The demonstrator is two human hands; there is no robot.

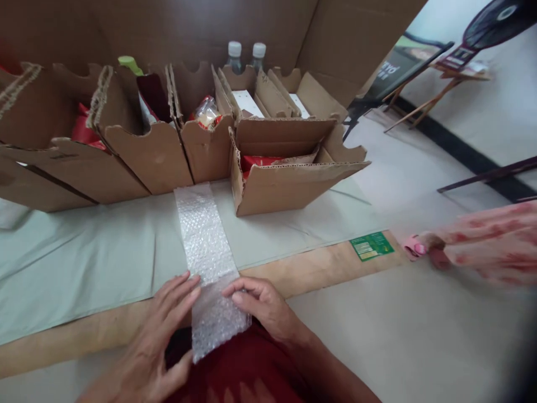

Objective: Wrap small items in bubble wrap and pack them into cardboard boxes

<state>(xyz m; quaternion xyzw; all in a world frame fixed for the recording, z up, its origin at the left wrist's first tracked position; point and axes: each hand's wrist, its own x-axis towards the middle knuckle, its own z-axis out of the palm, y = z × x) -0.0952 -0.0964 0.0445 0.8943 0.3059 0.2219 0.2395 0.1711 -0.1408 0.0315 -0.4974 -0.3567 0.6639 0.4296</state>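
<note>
A strip of clear bubble wrap runs from beside the cardboard boxes to the table's near edge, where its near end hangs over toward my lap. Along the strip's left edge, my left hand lies with fingers stretched and thumb apart, fingertips at the wrap. My right hand rests at the right edge with its fingers loosely bent over the wrap and the thumb close to the index finger. Neither hand visibly grasps the strip. The far end of the wrap lies just left of an angled cardboard box holding a red packet.
A row of open cardboard boxes lines the back, with packets inside. Two white-capped bottles stand behind them. The table has a pale green cloth and a green label. To the right are a fan and a person's patterned clothing.
</note>
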